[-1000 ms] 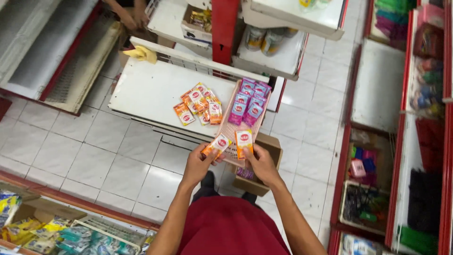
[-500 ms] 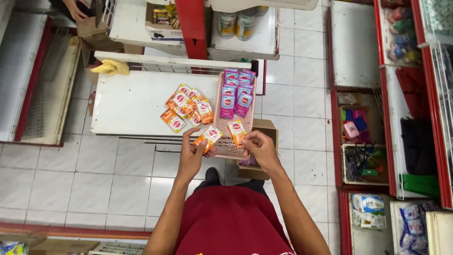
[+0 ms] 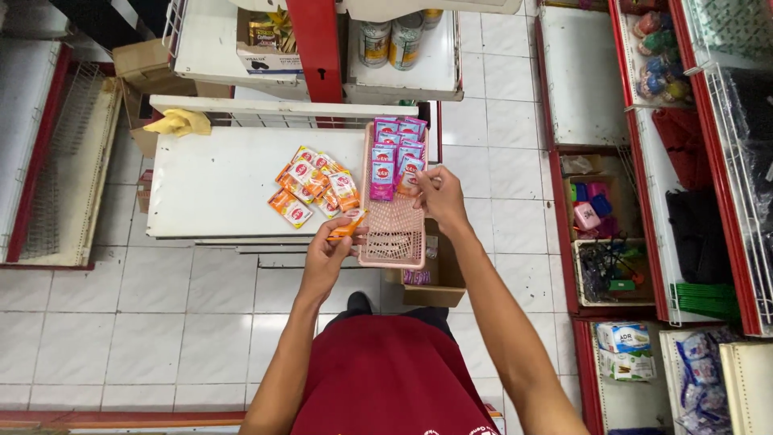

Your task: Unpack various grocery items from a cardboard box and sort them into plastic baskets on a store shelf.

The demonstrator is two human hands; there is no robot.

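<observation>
Nearest the camera, the person's red apron point(image 3: 386, 379) fills the bottom of the view, with both bare arms reaching up toward the white bench point(image 3: 217, 193).

A second ago both hands met close together over the near edge of the bench, each pinching an orange sachet. Now they have parted. The left hand point(image 3: 326, 258) stays low, at about 7 o'clock from the pink basket point(image 3: 392, 229), its fingers point(image 3: 348, 239) clenched on one orange sachet point(image 3: 348, 225) at the basket's near left corner. The right hand point(image 3: 439, 197) has travelled up and away to the basket's right rim, at about 2 o'clock from the left hand; its fingers point(image 3: 420, 179) pinch a sachet point(image 3: 411, 179) right at the row of pink sachets point(image 3: 396, 149) packed in the basket's far half. Whether that sachet is already let go I cannot tell. So one sachet looks to be joining the basket's row while the other waits in the left hand.

Just left of the basket, at 10 o'clock from the left hand, a loose heap of orange sachets point(image 3: 310, 187) lies on the bench. Under the basket's near end sits a cardboard box point(image 3: 435, 278) on the tiled floor point(image 3: 145, 322). Farther off, a yellow cloth point(image 3: 179, 122) rests at the bench's far left corner, and beyond it a shelf carries tins point(image 3: 390, 40).
</observation>
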